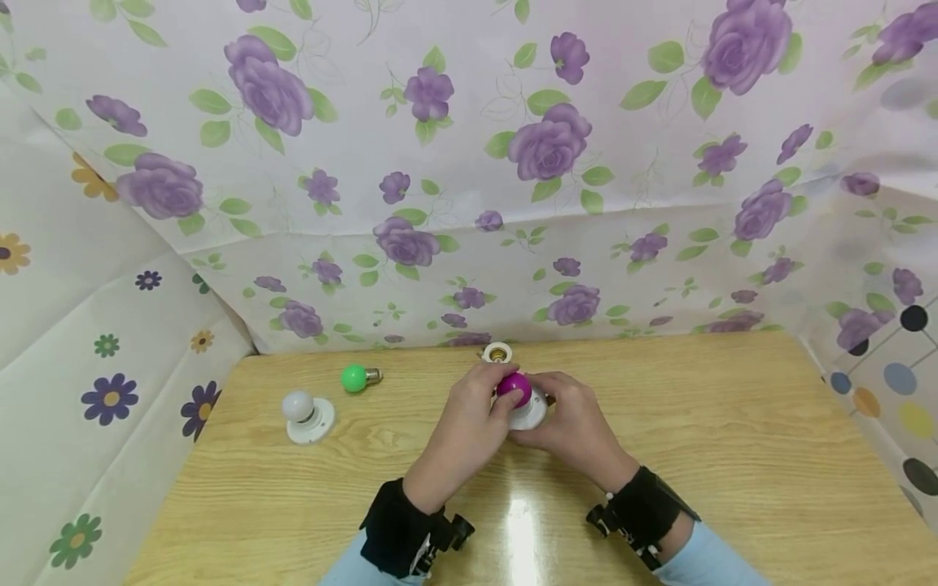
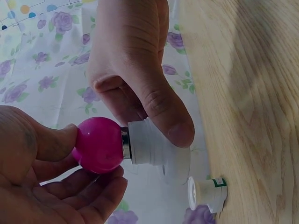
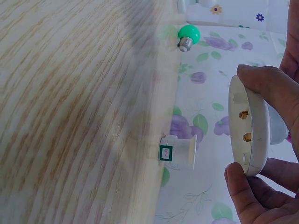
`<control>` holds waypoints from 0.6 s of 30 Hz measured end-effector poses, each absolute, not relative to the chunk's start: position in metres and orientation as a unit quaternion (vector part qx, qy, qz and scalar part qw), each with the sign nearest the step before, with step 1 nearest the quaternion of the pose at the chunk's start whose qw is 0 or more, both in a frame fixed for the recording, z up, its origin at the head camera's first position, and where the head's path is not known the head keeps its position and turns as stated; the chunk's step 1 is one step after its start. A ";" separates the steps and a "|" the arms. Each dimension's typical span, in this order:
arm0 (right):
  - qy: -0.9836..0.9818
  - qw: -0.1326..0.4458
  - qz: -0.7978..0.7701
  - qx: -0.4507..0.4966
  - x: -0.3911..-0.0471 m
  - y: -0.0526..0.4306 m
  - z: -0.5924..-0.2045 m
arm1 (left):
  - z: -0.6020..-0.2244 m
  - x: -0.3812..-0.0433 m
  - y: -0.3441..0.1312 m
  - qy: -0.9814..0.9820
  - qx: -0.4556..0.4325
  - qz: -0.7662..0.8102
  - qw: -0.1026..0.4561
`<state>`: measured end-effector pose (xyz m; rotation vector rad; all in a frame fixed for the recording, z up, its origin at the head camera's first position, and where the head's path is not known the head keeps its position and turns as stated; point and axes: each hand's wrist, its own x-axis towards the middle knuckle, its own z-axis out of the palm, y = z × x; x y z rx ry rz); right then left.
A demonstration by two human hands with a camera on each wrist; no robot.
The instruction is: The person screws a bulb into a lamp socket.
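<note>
My left hand point(image 1: 469, 411) pinches a magenta light bulb point(image 2: 99, 144) between thumb and fingers. The bulb's metal base sits in the mouth of a white round lamp socket point(image 2: 154, 144), with a strip of metal showing at the rim. My right hand point(image 1: 575, 419) grips that socket by its round base. In the right wrist view the underside of the socket base point(image 3: 247, 126) faces the camera, with two brass screws inside, and it is held up off the table.
Behind the hands stands another white socket point(image 1: 497, 352) with a switch on its side. A green bulb point(image 1: 355, 378) lies at the back left. Nearer, a white bulb point(image 1: 297, 405) sits in a round socket point(image 1: 312, 431). Floral cloth point(image 1: 440, 268) hangs behind the wooden table point(image 1: 733, 456).
</note>
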<state>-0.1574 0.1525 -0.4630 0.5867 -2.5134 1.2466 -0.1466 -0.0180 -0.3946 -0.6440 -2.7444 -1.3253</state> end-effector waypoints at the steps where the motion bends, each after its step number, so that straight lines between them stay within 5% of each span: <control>1: -0.869 0.138 0.430 0.202 -0.157 0.153 -0.463 | -0.394 -0.147 -0.018 -0.881 -0.204 -0.427 0.011; 18: -0.882 0.136 0.412 0.186 -0.157 0.153 -0.461 | -0.398 -0.146 -0.015 -0.875 -0.147 -0.455 0.071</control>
